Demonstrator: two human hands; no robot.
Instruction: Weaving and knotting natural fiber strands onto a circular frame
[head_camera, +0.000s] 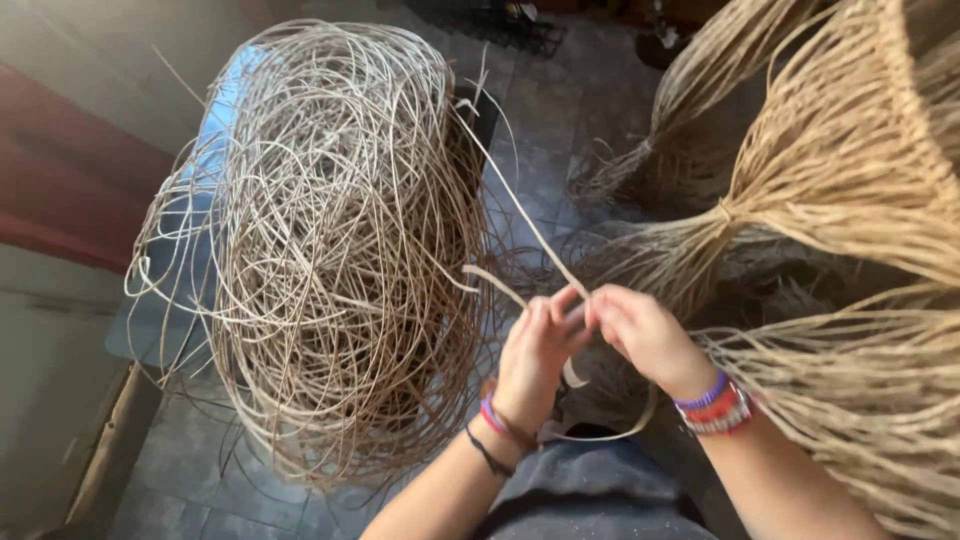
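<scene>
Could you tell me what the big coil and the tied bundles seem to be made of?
Coil: probably split cane or rattan, matte tan; thin stiff strands spring in loose loops. Bundles: likely dried grass or raffia, pale straw; fine fibres fan from a tie.

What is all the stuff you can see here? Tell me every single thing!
Coil of loose cane strands: one big tangled heap, tan, left of centre, in front of the hands.
Single flat strand: one, pale tan, running from the coil down to the fingers of both hands.
Tied bundles of fibre: several, straw-coloured, along the right side, fanning out.
Tiled floor: grey, under and behind everything.
Wall band: red, far left.
Bracelets: several, purple, red and white on the right wrist; pink and black ones on the left wrist.
Left hand: one, pinching the strand, at centre.
Right hand: one, pinching the same strand, touching the left hand's fingertips.
</scene>
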